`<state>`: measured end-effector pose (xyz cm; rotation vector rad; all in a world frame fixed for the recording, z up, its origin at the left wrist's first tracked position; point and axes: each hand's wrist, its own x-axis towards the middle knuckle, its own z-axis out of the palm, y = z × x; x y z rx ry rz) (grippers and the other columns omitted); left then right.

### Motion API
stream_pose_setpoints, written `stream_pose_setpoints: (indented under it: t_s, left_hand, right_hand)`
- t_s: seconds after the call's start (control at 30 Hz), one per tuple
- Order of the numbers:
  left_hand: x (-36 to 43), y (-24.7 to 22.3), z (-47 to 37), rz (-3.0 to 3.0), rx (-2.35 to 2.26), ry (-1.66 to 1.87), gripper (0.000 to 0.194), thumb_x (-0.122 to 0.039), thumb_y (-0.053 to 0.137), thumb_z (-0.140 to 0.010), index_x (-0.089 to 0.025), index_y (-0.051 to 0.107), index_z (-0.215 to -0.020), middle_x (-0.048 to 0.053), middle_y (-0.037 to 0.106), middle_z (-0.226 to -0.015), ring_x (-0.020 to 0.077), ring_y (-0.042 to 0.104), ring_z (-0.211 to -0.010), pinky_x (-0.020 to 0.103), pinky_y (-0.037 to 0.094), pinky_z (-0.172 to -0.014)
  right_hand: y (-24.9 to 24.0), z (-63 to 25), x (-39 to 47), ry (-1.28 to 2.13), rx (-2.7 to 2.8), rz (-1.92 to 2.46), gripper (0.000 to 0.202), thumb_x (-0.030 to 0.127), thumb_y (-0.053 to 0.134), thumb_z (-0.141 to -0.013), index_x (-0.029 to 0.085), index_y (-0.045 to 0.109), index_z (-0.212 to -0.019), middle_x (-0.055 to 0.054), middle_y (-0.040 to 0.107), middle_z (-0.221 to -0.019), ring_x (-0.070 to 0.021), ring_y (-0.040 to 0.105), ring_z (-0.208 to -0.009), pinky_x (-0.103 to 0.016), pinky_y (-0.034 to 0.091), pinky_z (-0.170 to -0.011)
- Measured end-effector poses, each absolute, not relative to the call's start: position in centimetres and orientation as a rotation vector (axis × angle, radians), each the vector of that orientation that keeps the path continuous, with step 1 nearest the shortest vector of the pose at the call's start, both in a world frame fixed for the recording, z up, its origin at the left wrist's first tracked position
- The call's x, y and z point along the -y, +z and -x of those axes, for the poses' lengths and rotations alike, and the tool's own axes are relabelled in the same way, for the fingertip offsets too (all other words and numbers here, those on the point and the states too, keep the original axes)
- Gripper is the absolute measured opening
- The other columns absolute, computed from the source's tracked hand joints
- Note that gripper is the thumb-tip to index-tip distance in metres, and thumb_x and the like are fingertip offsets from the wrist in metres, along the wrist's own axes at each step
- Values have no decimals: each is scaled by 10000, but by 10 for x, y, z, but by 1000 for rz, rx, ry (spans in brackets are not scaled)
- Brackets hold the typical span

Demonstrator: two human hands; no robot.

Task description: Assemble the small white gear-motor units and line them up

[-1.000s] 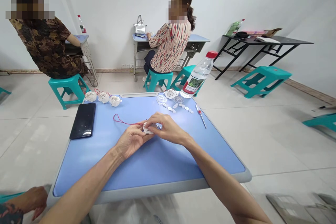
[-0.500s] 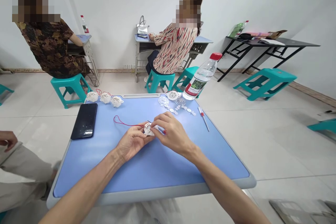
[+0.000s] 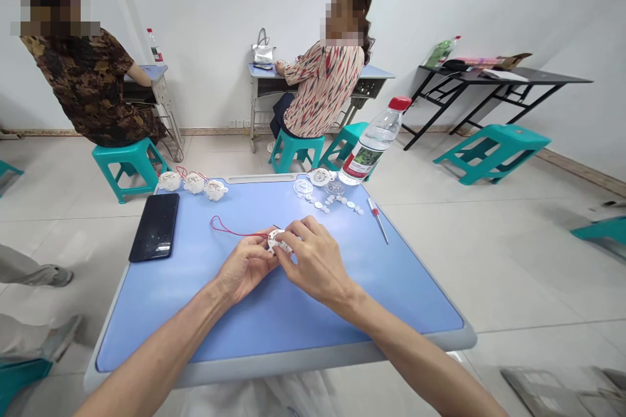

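Above the middle of the blue table [image 3: 254, 332], my left hand [image 3: 248, 267] grips a small round white part [image 3: 276, 241] with a red cord loop [image 3: 229, 230] trailing left. My right hand [image 3: 315, 260] has its fingertips on the same part. A thin dark tip shows above the part; whatever it belongs to is mostly hidden by my right fingers. Three similar white parts [image 3: 194, 184] with red cords lie at the back left. Another white round part [image 3: 320, 176], clear discs [image 3: 302, 187] and several small white pieces [image 3: 351, 205] lie at the back right.
A black phone [image 3: 154, 227] lies on the left side. At the back right stands a water bottle [image 3: 370, 146], and a screwdriver [image 3: 378, 221] lies near the right edge. Two people sit at desks beyond; another person's legs show at left.
The screwdriver-like tool seen in my right hand earlier is now mostly hidden. My right fingers have shifted over the part. The person's legs at the left have moved.
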<state>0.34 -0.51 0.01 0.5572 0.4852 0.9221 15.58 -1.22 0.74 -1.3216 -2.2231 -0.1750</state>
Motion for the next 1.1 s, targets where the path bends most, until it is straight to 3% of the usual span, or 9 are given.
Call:
stream_pose_setpoints:
  t_s: [0.3,0.7,1.1]
  left_hand:
    - [6,-1,-5,-561,-472,922,336,34,532,-596,-133,677,-850,44,595,-971,139,521,-883,287,419,-861]
    - [8,2,-9,-584,-438,920,309,25,523,-598,-135,655,-828,31,575,-870,130,513,-829,255,411,-779]
    - [7,-1,-7,-551,-463,919,365,17,540,-601,-128,682,-904,50,639,-949,162,560,-892,310,408,-885]
  right_hand:
    - [10,-158,12,-131,2271,1322,128,168,556,-846,201,677,-867,-61,627,-888,-215,451,-877,-337,370,-729]
    - [12,-157,7,-163,2340,1368,65,224,598,-837,184,643,-815,-72,607,-842,-233,432,-853,-351,353,-690]
    - [16,-165,9,-111,2318,1315,104,227,596,-851,195,674,-911,-71,617,-906,-220,459,-870,-350,375,-729]
